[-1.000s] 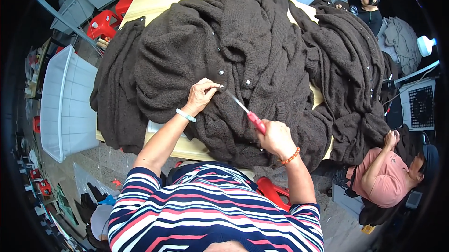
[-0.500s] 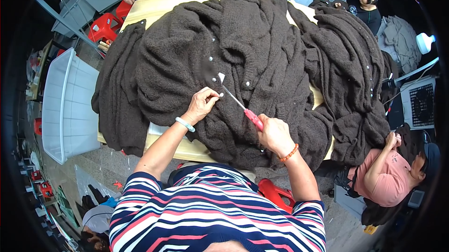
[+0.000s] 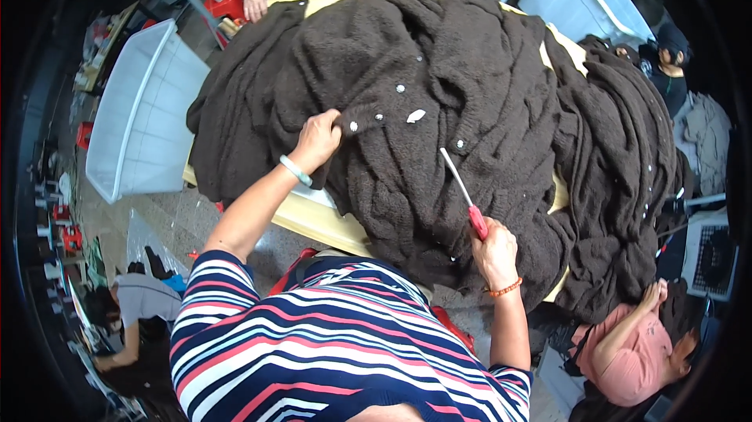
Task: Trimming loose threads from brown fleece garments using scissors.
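Note:
Dark brown knitted cardigans lie heaped over the table. My left hand is closed on the front edge of one, just left of a pale shiny button. More such buttons run up that edge. My right hand grips a screwdriver-like tool by its red handle. Its thin metal shaft points up and left, with the tip over the knit near another button. A small white tag or scrap rests on the cloth between my hands.
The pale wooden table shows at its edges. A white plastic tub stands left, with others behind the table. A co-worker's hand is at the far left corner. A person in pink works at the right, near another cardigan pile.
My left hand has gone from pinching a button to clutching the cardigan's edge, further left. The tool's tip has drawn back from beside the white tag. The whole view has shifted.

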Tool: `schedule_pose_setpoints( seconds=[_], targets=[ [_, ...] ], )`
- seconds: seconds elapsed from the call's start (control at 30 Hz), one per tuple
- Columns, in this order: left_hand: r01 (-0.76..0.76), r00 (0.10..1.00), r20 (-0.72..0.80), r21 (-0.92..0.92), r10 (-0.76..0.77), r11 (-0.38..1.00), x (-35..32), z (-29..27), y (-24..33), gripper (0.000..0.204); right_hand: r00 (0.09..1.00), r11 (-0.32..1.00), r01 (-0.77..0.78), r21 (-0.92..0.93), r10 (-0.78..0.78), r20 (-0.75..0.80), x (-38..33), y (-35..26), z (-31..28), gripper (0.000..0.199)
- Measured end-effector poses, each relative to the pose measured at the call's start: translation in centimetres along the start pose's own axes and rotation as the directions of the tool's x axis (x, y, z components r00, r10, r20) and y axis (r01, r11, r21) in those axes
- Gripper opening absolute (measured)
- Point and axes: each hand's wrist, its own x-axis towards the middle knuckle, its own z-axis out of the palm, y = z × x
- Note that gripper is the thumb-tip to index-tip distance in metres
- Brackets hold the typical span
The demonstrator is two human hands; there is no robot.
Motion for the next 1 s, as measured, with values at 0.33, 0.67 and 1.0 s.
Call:
schedule_pose_setpoints(
  seconds=[0.33, 0.67, 1.0],
  targets=[
    [-0.303, 0.952, -0.211, -0.751, 0.222, 0.587, 7.6, -15.5, 25.4, 0.022, 0.946, 0.673, -0.276, 0.686, 0.064, 0.318, 3.8, -2.3, -1.9, 0.033],
    [-0.168, 0.720, -0.098, -0.985, 0.687, 0.035, 7.1, -17.9, 49.9, 0.025, 0.962, 0.625, 0.244, 0.741, -0.060, -0.266, 9.7, -4.0, -6.9, 0.047],
    [-0.262, 0.577, -0.116, -0.964, 0.808, 0.049, 7.5, -26.7, 55.5, 0.032, 0.787, 0.578, 0.426, 0.696, 0.142, -0.600, 13.9, -3.2, -13.7, 0.056]
  ],
)
